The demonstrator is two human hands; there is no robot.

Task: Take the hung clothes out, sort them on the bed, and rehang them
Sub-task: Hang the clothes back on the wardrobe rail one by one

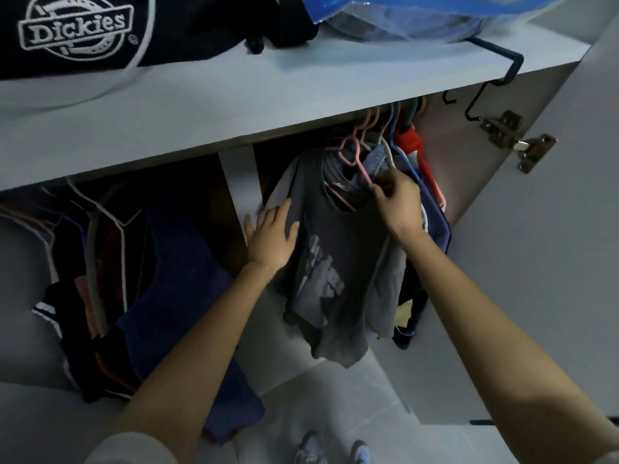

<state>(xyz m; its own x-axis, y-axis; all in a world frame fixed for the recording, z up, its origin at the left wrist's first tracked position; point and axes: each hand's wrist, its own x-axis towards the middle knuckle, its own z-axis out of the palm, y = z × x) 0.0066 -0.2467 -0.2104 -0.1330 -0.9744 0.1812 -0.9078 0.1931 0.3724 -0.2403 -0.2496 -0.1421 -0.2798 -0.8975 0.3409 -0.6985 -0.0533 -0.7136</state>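
A dark grey T-shirt [335, 262] with a pale print hangs on a pink hanger [360, 162] in the right half of the wardrobe. My right hand [398, 202] pinches the pink hanger at the shirt's collar. My left hand [271, 236] rests flat with straight fingers on the shirt's left shoulder. Behind the shirt hang more clothes on pink, white and blue hangers, among them a blue garment [435, 222] and a red one [410, 139]. The rail is hidden under the shelf.
The left half holds several dark clothes [160, 279] on pale hangers. A white divider [243, 182] splits the wardrobe. Above, a shelf [268, 105] carries a black Dickies bag [77, 28] and a blue plastic bag [418, 15]. The open door [552, 246] stands at right.
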